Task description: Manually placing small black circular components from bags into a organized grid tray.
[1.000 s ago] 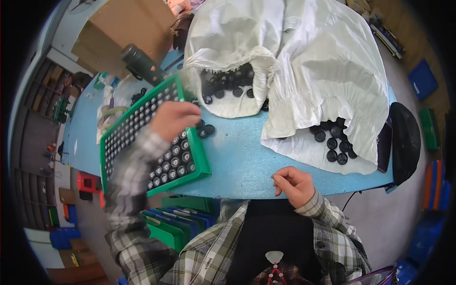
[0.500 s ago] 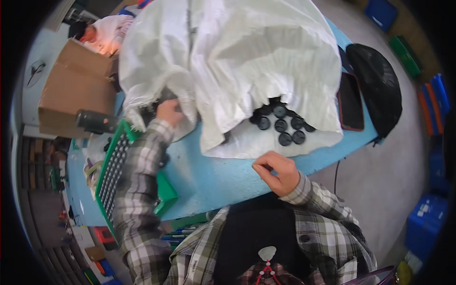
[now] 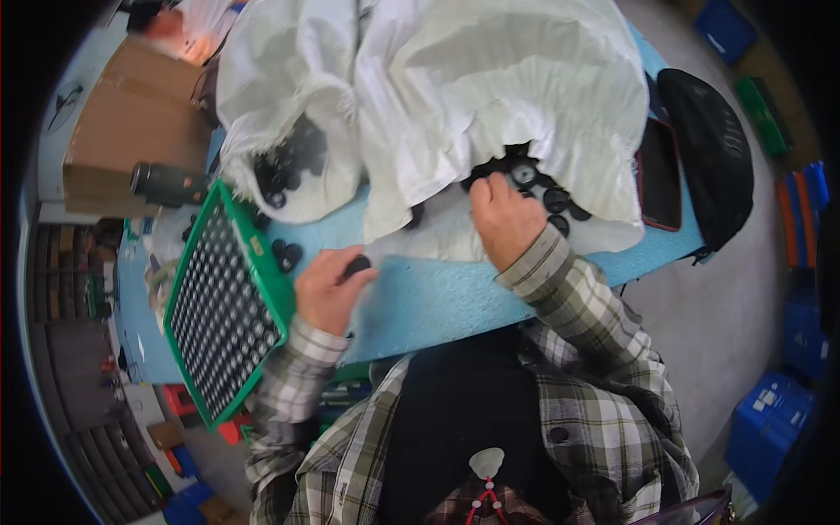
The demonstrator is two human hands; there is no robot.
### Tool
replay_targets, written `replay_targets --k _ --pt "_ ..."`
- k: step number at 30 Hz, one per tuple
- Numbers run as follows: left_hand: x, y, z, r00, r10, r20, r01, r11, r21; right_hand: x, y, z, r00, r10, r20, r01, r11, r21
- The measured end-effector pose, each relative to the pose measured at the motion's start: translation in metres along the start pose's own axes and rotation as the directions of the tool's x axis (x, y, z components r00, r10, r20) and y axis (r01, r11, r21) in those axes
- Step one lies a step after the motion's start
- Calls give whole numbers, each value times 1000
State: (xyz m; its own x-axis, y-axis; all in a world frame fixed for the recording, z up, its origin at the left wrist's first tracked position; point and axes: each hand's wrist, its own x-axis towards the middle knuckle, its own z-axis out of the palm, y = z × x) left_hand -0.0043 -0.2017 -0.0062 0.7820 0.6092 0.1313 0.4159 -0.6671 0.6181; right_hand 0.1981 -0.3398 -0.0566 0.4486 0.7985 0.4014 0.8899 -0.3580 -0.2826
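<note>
My left hand (image 3: pixel 325 290) is over the blue table edge, closed on a black round cap-like piece (image 3: pixel 354 266) between thumb and fingers. Similar black round pieces (image 3: pixel 556 200) lie at the mouth of the right white sack (image 3: pixel 542 96). Among them is my right hand (image 3: pixel 507 220), its fingers curled together and tips down; whatever they grip is hidden. The left white sack (image 3: pixel 337 179) gapes open, with dark pieces (image 3: pixel 278 175) inside. Next to my left forearm, a green tray (image 3: pixel 278 296) carries rows of small dark round parts with light centres (image 3: pixel 223 306).
A few black pieces (image 3: pixel 286 254) lie between tray and left sack. A dark cylindrical flask (image 3: pixel 171 184) and a cardboard box (image 3: pixel 131 131) are at the left. On the right are a phone (image 3: pixel 661 175) and a black bag (image 3: pixel 710 157). Blue bins (image 3: pixel 774 416) stand beyond.
My left hand has come out of the left sack and toward me, with a black piece now showing in it. My right hand has moved forward onto the pieces at the right sack's mouth.
</note>
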Motion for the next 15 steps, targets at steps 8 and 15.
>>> replay_targets --k 8,15 --pt "-39 -15 33 968 168 -186 -131 972 196 2 10 5 998 -17 57 22 997 -78" --pt "-57 -14 29 980 181 -86 -161 965 205 0 -4 -12 995 -95 18 91 986 136"
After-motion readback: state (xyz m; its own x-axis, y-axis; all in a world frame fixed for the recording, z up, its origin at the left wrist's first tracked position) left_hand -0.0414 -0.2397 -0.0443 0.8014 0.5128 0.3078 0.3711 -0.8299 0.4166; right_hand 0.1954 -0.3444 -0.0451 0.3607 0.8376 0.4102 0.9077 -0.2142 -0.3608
